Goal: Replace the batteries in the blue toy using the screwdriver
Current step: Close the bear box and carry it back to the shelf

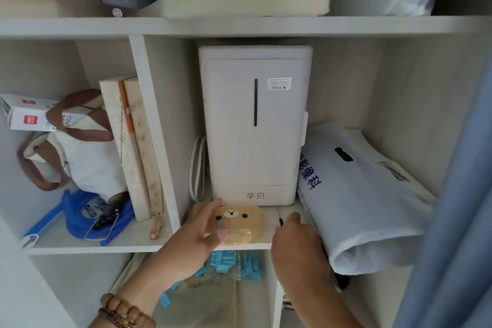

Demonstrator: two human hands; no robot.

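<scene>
1. Shelf unit (239,25): we're at the middle cubby, in front of the white appliance (254,125); white plastic bag (359,194) lies to its right.
2. No blue toy visible, so location unknown. Step looks like gathering tools, not yet the swap.
3. Bear-face box (239,224) sits on the shelf edge. Our left hand (197,231) is spread over its left side, fingers open, thumb on the front, not closed around it.
4. Our right hand (292,237) pinches a thin dark screwdriver (279,217), tip up.
5. Loose batteries (90,210) lie in the left cubby near the blue hose (72,221).
6. Next: likely check the box, grab batteries, find the toy.
</scene>
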